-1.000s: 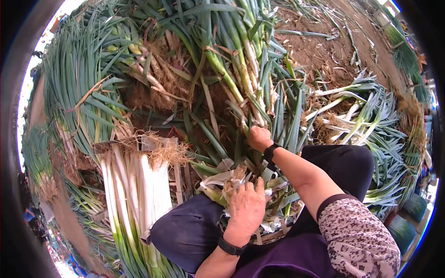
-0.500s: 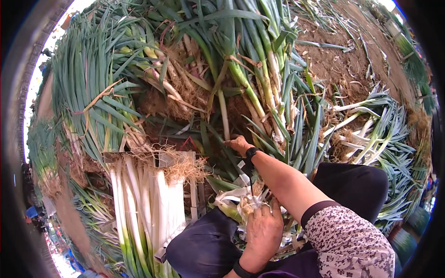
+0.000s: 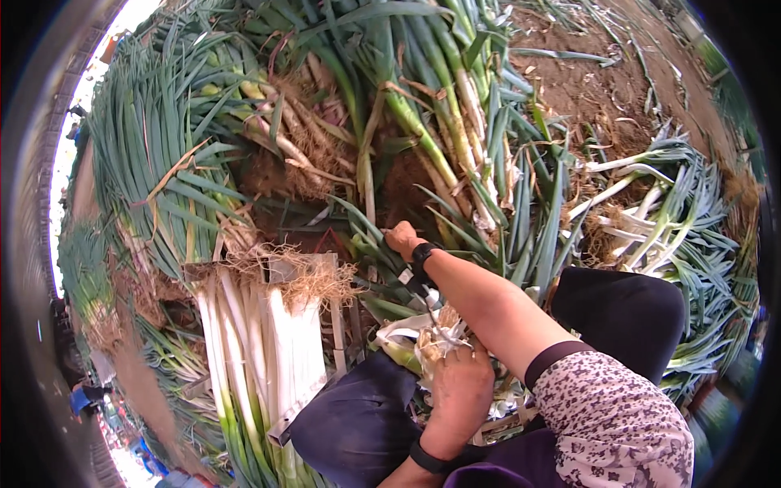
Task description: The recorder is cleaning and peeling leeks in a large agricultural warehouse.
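Spreading across the upper middle: one large heap of long green leeks with yellowish-white stems [image 3: 423, 134], leafy tops away from the person, pale ends toward the lap.

Far left: one tall bunch of slender blue-green leaves [image 3: 134, 146], its rooted ends lower down.

Right: one loose pile of white-stemmed leeks with spreading green tops [image 3: 691, 215], well apart from both hands.

Lower left: one row of thick, clean white leek stems [image 3: 236, 325], root ends away from the person, beside a knee in dark cloth [image 3: 358, 415].

Middle: one slender single leek with a whitish lower end [image 3: 370, 203], at the near left side of the heap. Long axis nearly straight ahead from the person, pale end closest. Lies just ahead and left of the right fingertips; the right hand is much the nearer.

Right hand [image 3: 403, 240]: arm extended, fingers bent beside that pale end. Contact, and whether the grip is clenched or released, cannot be told.

Left hand [image 3: 461, 384]: near the lap, fingers over a clump of cream-coloured leaf peelings and roots [image 3: 431, 346]; fingertips partly hidden, grasp uncertain.

Wrists: one black wristband [image 3: 423, 256] on each.
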{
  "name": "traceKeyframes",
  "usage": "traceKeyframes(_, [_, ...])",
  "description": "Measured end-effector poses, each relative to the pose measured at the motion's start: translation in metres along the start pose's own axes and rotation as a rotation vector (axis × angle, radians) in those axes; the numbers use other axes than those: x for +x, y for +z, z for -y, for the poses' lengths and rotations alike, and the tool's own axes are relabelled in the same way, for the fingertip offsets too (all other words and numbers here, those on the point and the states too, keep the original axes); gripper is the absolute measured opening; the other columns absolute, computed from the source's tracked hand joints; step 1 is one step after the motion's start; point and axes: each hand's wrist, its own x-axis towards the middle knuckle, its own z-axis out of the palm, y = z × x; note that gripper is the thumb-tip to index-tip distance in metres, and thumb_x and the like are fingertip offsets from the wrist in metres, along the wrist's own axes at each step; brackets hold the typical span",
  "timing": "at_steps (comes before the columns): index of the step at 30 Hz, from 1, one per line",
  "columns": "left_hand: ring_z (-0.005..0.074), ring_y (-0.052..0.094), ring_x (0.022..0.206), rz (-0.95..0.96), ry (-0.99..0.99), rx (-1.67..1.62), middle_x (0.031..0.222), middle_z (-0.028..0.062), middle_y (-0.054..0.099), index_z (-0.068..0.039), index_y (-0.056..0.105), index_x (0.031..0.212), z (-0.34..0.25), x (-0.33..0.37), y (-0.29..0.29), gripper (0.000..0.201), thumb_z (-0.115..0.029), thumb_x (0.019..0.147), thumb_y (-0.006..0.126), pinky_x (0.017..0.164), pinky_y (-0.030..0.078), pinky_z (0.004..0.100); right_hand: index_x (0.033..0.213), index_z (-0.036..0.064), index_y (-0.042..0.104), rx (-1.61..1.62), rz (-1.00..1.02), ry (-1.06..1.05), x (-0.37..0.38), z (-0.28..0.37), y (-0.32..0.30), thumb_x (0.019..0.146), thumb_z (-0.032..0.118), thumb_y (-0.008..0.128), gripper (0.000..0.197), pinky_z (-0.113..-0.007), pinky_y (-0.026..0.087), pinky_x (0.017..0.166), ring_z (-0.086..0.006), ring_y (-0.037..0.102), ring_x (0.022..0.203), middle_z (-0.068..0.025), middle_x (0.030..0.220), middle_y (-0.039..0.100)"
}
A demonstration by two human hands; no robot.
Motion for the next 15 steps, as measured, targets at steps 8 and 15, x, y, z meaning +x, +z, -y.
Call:
traceKeyframes(8, [0.027, 0.058, 0.075, 0.022, 0.208, -0.096, 0.082, 0.011, 0.056, -0.003, 0.057, 0.087, -0.017, 0.001, 0.001, 0.015, -0.011, 0.075, 0.055, 0.064, 0.046, 0.0387, 0.089, -0.0031, 0.065, 0.453, -0.362, 0.301, 0.042, -0.056, 0.02, 0.077, 0.023, 0.063, 0.029, -0.039, 0.051, 0.078, -0.0376, 0.062, 0.095, -0.0257, 0.093, 0.065])
traceKeyframes(15, [0.0287, 0.058, 0.083, -0.067, 0.056, -0.077, 0.087, 0.0133, 0.057, 0.002, 0.053, 0.118, 0.008, -0.004, -0.01, 0.045, -0.011, 0.075, 0.06, 0.073, 0.047, 0.0387, 0.098, 0.0035, 0.062, 1.174, 0.042, 0.041, -0.011, -0.033, -0.009, 0.079, 0.014, 0.06, 0.021, -0.035, 0.049, 0.067, -0.0217, 0.062, 0.076, -0.0096, 0.085, 0.064])
